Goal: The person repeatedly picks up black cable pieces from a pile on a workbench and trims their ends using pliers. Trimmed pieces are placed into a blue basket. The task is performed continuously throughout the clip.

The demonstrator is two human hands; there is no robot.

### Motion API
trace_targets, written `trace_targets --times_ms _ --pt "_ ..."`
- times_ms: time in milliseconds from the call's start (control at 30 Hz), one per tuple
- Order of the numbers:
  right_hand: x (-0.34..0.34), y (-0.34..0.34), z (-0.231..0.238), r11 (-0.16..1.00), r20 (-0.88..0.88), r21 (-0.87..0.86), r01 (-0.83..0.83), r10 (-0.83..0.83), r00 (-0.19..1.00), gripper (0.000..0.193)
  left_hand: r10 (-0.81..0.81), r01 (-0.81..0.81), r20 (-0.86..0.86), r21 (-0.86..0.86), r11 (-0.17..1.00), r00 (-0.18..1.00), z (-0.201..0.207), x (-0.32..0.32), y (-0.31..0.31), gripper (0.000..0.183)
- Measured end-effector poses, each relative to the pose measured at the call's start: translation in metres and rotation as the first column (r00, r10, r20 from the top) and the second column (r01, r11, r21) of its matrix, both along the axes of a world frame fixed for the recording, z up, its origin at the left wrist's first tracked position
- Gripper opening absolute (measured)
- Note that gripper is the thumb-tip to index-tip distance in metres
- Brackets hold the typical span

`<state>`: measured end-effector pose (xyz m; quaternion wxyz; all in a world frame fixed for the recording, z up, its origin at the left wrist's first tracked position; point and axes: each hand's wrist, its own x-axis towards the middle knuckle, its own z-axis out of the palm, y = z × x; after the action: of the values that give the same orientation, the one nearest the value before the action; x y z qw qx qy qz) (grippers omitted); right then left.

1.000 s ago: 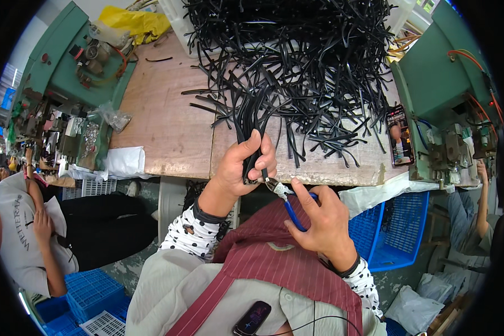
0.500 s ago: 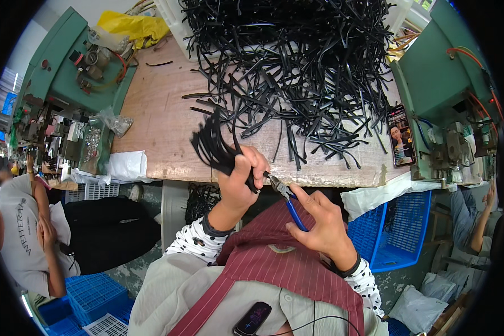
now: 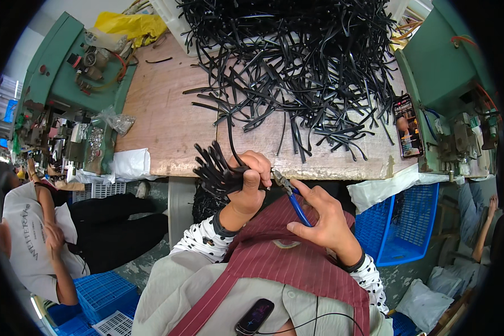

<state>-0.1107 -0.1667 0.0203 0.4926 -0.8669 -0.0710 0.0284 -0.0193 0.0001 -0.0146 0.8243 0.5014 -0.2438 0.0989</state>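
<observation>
A fanned bundle of slim black eyeglass temples (image 3: 215, 171) sticks out to the left of my left hand (image 3: 247, 193), whose fingers are wrapped round it. One temple stands up above the rest, near my left index finger. My right hand (image 3: 330, 221) is closed on cutting pliers (image 3: 298, 208) with blue handles. Their metal jaws are close beside my left fingertips, where small ends of the temples show; whether the jaws touch one, I cannot tell. Beyond my hands, a large heap of loose black temples (image 3: 302, 95) spreads over the wooden table (image 3: 162, 112).
Green machines stand at the left (image 3: 73, 73) and right (image 3: 448, 61). A phone (image 3: 409, 129) leans by the right machine. Below the table's right side sits a blue crate (image 3: 409, 235). A person in a white shirt (image 3: 33, 229) sits at left. A white bin (image 3: 176, 19) stands behind the heap.
The bundle in my left hand has swung to point more toward the left and lower. The pliers' jaws have drawn slightly away from my left fingers. The whole view has shifted a little.
</observation>
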Motion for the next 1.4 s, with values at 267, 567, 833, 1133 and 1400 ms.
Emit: trace_targets --times_ms 267,567,833,1133,1400 --pt "-0.003 0.003 0.001 1.0 -0.093 -0.001 0.022 -0.022 0.995 0.076 -0.029 0.009 -0.207 -0.099 0.995 0.978 0.003 0.001 -0.001 0.032" --pt "-0.007 0.0 -0.007 0.992 -0.186 0.008 0.129 -0.125 0.975 0.074 0.085 -0.053 -0.407 0.089 0.995 0.91 -0.011 0.034 0.005 0.019" --pt "-0.023 -0.001 -0.014 0.992 -0.173 -0.012 0.123 -0.123 0.977 0.076 0.318 -0.466 0.391 0.861 0.206 0.864 -0.027 0.103 -0.026 0.025" --pt "-0.025 -0.003 -0.02 0.99 -0.135 -0.077 0.115 -0.125 0.983 0.078 0.194 -0.622 0.593 0.765 0.17 0.782 -0.023 0.126 -0.045 0.03" --pt "-0.024 -0.002 -0.028 0.991 -0.091 -0.04 0.124 -0.127 0.988 0.08 0.374 -0.478 0.308 0.674 0.563 0.875 0.018 0.093 -0.004 0.064"
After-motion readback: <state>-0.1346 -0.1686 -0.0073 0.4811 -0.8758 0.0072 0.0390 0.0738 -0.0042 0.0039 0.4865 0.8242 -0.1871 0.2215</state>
